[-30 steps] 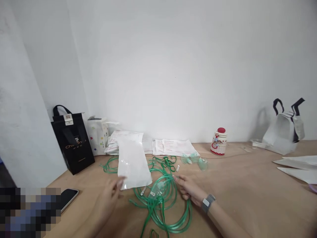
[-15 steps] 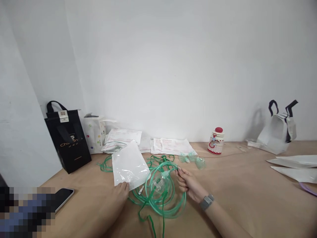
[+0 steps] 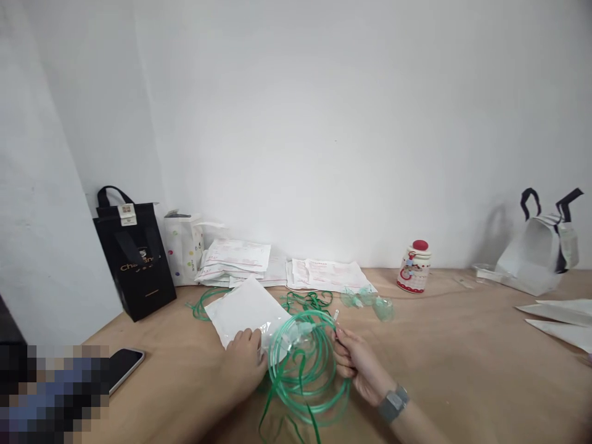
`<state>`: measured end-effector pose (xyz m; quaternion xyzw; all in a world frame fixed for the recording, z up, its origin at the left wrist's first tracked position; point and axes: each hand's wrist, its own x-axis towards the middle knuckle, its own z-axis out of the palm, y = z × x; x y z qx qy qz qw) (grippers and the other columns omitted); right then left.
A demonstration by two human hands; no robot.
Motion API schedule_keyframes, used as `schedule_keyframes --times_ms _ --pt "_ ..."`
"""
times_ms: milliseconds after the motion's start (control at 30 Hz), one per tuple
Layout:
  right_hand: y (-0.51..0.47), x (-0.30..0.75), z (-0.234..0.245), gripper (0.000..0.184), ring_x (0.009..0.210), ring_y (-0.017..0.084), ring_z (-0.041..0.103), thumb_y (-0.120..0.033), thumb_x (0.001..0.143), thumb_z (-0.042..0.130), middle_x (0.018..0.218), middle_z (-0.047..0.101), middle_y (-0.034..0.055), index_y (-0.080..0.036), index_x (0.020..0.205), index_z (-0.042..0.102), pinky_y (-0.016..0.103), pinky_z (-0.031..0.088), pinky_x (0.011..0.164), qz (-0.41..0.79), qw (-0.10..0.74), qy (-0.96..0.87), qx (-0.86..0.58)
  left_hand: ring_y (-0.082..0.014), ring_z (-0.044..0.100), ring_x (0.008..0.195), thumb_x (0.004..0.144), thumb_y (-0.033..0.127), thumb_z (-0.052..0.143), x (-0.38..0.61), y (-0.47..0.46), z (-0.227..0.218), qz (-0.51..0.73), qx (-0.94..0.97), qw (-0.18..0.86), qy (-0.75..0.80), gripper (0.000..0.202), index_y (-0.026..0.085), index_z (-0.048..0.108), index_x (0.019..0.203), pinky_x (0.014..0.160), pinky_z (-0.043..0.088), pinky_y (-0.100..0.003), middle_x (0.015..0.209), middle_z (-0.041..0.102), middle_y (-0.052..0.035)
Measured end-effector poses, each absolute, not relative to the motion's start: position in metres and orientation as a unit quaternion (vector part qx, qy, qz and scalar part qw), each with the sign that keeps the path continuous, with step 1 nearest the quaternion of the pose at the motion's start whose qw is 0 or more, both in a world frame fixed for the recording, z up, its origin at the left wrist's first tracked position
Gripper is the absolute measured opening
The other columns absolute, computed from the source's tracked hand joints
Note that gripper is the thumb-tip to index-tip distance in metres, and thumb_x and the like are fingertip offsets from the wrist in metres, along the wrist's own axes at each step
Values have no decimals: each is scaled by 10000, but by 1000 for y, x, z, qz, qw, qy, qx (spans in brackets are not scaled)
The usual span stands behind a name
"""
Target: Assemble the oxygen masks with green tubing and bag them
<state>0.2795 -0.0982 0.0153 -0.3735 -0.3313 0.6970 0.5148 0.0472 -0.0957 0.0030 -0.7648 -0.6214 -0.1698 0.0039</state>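
The left grip point(image 3: 245, 356) grasps the white pouch point(image 3: 250, 310) at its near edge; the right grip point(image 3: 354, 359) grasps coiled green tubing point(image 3: 319, 407).

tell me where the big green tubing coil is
The coil is at lower centre of the head view, in the right hand, overlapping the white pouch.

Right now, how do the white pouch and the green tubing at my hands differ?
The white pouch is flat and broad, whereas the green tubing is thin and coiled in loops. Your left hand holds the pouch; your right hand, the tubing. Both are held.
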Motion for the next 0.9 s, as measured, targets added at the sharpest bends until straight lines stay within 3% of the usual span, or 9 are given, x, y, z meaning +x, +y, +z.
schedule_keyframes --times_ms 133,300,467,600,767,900 --pt "-104 269 9 226 324 6 147 -324 782 510 420 221 -118 -178 642 410 118 66 334 683 515 -268 -443 -208 509 829 718 147 433 44 -98 -2 -184 -776 -20 -602 138 159 539 805 723 384 -302 843 557 -75" --pt "-108 266 4 204 308 -3 168 -298 807 474 418 232 -119 -164 658 435 113 81 326 696 534 -219 -427 -196 527 836 786 128 369 26 -101 -1 -206 -819 -36 -534 212 186 573 784 745 403 -303 840 585 -68" --pt "-111 258 -3 242 300 -2 181 -335 794 497 410 218 -124 -168 637 418 121 98 320 680 587 -178 -401 -206 541 854 790 243 434 30 -95 -4 -362 -747 -71 -554 180 184 544 659 779 416 -330 825 588 -69" --pt "-118 248 -6 238 298 -2 179 -332 801 493 404 226 -123 -168 642 425 117 92 321 694 555 -183 -421 -207 568 877 806 326 408 36 -89 2 -422 -676 -139 -588 214 182 565 829 806 420 -337 828 620 -62" --pt "-121 241 -6 216 303 -5 191 -298 805 496 419 255 -112 -162 648 438 110 80 325 727 504 -193 -424 -196 627 766 858 349 281 41 -96 8 -408 -661 -165 -608 307 208 551 820 666 465 -287 785 667 -37" --pt "-113 248 -5 274 289 -4 183 -253 869 381 411 193 -118 -161 613 411 112 84 311 745 536 -119 -380 -213 633 881 864 247 272 48 -102 -7 -362 -701 -185 -587 363 227 405 1201 722 486 -319 1005 666 -74"
